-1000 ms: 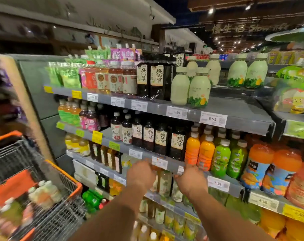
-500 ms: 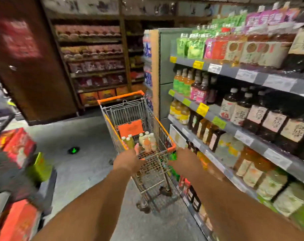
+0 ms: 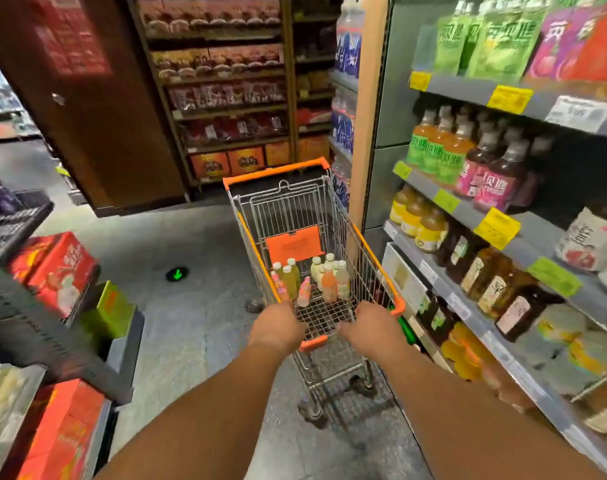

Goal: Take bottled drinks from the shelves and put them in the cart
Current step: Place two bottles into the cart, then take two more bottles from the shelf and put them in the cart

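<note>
A wire shopping cart [image 3: 368,244] with orange trim stands in the aisle straight ahead of me. Several small bottled drinks [image 3: 312,277] stand upright in its basket: pale, green, orange and pink ones. My left hand [image 3: 277,326] and my right hand [image 3: 370,323] both grip the cart's orange handle [image 3: 312,342], one at each end. The drink shelves [image 3: 499,216] run along my right side, stocked with orange, pink and dark bottles.
Red and orange boxes [image 3: 54,268] sit on a low rack at my left. A wooden shelf unit [image 3: 226,88] with packaged goods stands beyond the cart. A green arrow marker [image 3: 177,274] glows on the grey floor left of the cart.
I have turned left from facing the drink shelves to facing the cart. Both hands moved from the shelf to the cart's handle and now grip it.
</note>
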Tool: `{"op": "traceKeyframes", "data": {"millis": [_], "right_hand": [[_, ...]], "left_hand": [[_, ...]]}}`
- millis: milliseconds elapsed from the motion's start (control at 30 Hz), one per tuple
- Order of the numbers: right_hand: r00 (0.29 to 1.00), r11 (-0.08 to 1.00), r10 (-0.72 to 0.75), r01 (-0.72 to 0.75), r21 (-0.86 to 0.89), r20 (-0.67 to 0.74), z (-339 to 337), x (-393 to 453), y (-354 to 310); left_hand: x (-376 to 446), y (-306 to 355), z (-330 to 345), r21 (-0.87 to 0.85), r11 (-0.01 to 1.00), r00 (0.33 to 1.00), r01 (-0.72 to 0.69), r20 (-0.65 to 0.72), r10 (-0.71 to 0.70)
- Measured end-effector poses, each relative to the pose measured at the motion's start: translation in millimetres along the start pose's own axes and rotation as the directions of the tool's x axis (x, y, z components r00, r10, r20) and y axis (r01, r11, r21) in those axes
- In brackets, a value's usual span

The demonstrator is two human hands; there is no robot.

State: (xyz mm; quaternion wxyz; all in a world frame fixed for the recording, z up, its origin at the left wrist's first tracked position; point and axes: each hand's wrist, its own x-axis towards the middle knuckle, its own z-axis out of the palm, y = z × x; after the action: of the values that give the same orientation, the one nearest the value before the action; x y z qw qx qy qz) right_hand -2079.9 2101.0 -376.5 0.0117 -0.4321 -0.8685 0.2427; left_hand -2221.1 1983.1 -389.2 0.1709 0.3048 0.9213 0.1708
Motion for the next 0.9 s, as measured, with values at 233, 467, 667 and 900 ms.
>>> {"op": "traceKeyframes", "data": {"millis": [233,467,667,900], "right_hand": [[0.992,1.000,0.007,-0.004,-0.020,0.129,26.5,139.4,14.2],[0.958,0.998,0.025,-0.008,-0.062,0.285,46.0,256.8,15.6],[0.931,0.995,0.083,-0.058,-0.079,0.355,81.7,330.4,7.7],[0.910,0.992,0.082,-0.036,-0.119,0.406,122.4,408.3,1.7]], "left_hand": [[109.0,20.9,27.9,-0.054,0.996,0.997,0.076,-0.015,-0.077],[200.6,30.4,54.9,-0.047,0.968,0.969,0.246,0.038,-0.244],[284.8,13.9,76.2,-0.134,0.928,0.936,0.348,0.099,-0.337],[377.8,-10.1,106.2,-0.164,0.877,0.887,0.451,0.195,-0.419]]}}
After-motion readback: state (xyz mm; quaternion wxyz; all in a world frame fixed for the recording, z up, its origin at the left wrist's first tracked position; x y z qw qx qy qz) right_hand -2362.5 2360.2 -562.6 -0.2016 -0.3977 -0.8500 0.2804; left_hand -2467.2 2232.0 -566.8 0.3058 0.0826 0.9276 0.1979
